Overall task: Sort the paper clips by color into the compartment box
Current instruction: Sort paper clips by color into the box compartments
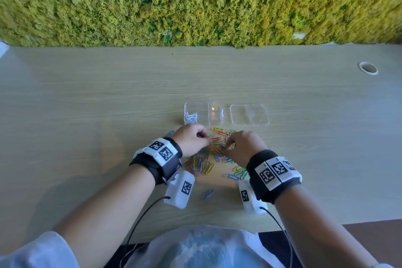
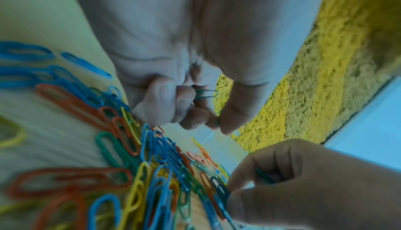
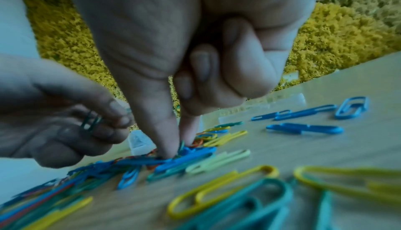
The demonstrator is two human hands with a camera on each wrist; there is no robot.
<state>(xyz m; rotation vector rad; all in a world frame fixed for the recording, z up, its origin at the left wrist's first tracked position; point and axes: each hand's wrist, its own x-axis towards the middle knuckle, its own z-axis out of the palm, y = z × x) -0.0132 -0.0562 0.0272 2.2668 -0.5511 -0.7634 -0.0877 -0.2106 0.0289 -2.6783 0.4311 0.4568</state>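
Observation:
A clear compartment box (image 1: 215,115) stands open on the desk, with white paper clips (image 1: 191,117) in its left compartment. In front of it lies a mixed pile of coloured paper clips (image 1: 207,160). My left hand (image 1: 206,138) hovers over the pile's left side, its curled fingers holding green paper clips (image 2: 205,93). My right hand (image 1: 228,145) is over the pile's right side. Its thumb and index finger (image 3: 169,141) pinch down into the pile on a green clip (image 3: 181,145). Another green clip (image 2: 263,175) shows inside its curled fingers.
The box's clear lid (image 1: 249,114) lies flat to the right of the box. A single blue clip (image 1: 207,194) lies near the desk's front edge. A moss wall (image 1: 195,2) backs the desk; a cable hole (image 1: 368,68) is at the far right.

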